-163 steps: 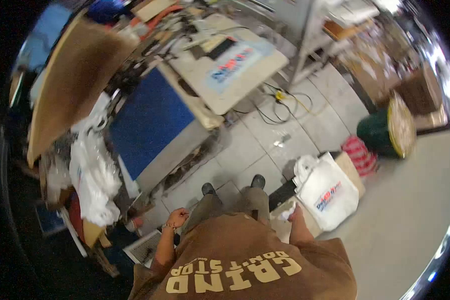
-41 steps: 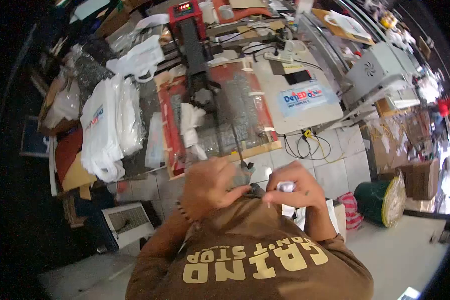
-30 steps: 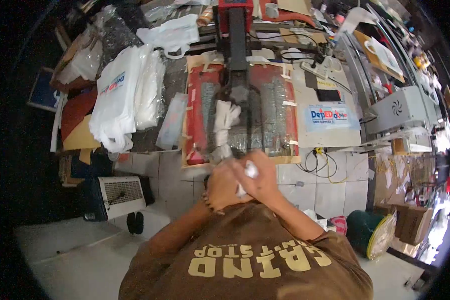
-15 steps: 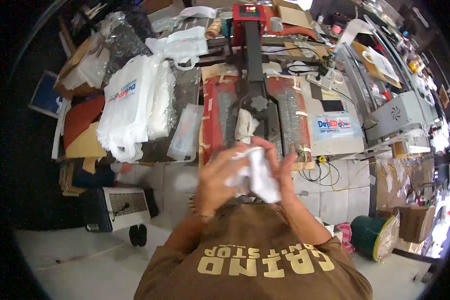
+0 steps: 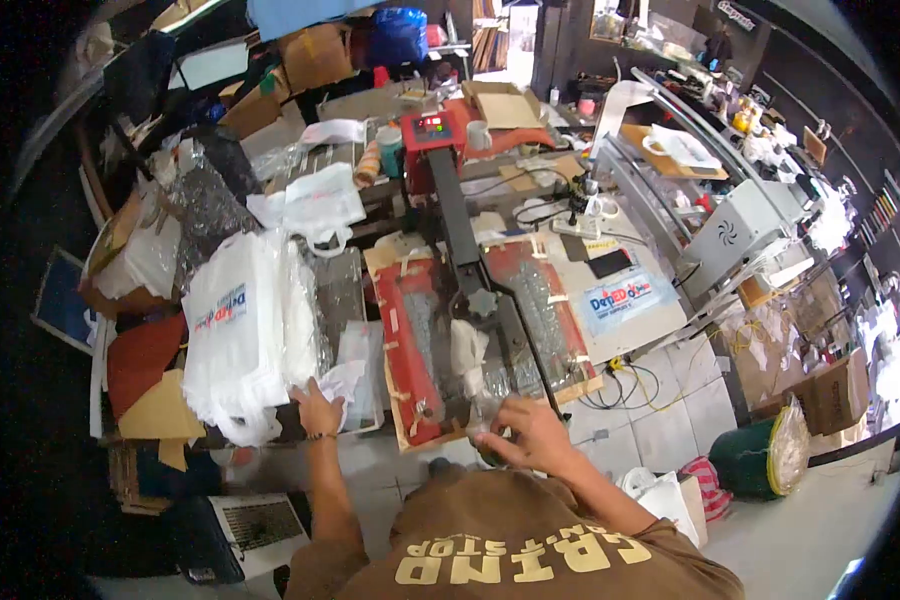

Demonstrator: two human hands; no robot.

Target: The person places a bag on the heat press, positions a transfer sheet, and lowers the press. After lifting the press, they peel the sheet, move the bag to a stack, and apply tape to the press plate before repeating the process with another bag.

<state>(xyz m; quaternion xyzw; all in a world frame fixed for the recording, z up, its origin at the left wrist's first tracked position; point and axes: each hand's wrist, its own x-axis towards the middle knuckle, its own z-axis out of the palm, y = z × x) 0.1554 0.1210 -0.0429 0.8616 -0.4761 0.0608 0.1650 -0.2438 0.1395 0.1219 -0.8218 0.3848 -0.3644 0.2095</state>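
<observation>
My left hand point(image 5: 317, 412) reaches to the front edge of a stack of white printed bags point(image 5: 235, 340), fingers stretched out and touching it. Beside its thumb lies a crumpled white piece of cloth or plastic point(image 5: 343, 384); whether the hand still touches it I cannot make out. My right hand point(image 5: 532, 436) is closed at the front end of the heat press handle point(image 5: 468, 350), which is wrapped in white material. The heat press point(image 5: 450, 215) has a red control box with a lit display. Below its arm lies the red-edged, tape-marked platen point(image 5: 405, 345).
Right of the press, a printed clear sheet point(image 5: 625, 300) and a black phone point(image 5: 610, 262) lie on a board. A clear plastic sleeve point(image 5: 360, 350) sits left of the press. A grey machine with a fan vent point(image 5: 735, 232) stands farther right. Yellow and black cables point(image 5: 635, 385) trail on the floor.
My hands have come apart from the crumpled white piece they held together. The left went to the bag stack, the right to the press handle. The head view has tilted up.
</observation>
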